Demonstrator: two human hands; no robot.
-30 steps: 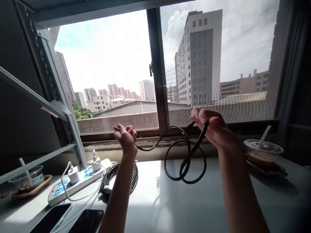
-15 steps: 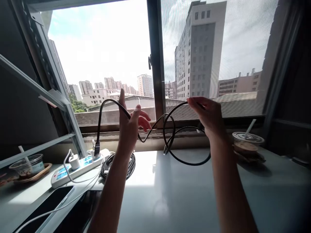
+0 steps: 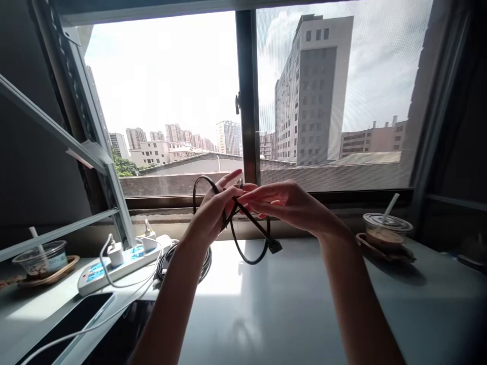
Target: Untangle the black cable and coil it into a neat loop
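Note:
A black cable [image 3: 249, 262] hangs in loops between my two hands above the table. My left hand [image 3: 213, 210] is closed round part of it, thumb across the strands and one finger stretched out. Fingertips of my right hand [image 3: 285, 203] pinch the cable right beside the left thumb, where the hands meet. One connector [image 3: 275, 246] of the cable dangles below the right hand. Where the strands cross between the fingers is partly hidden.
To the left on the white table [image 3: 297, 314] are a power strip [image 3: 114, 274] with plugs, a coiled black cable [image 3: 205, 266], dark flat devices [image 3: 72, 324] and a lidded cup [image 3: 41, 258]. Another cup [image 3: 386, 230] with a straw stands at right. A metal frame [image 3: 110, 177] rises at left.
My hands have come together from apart, the right moving left and down. The cable has been drawn into smaller loops, and its connector now hangs below the right hand.

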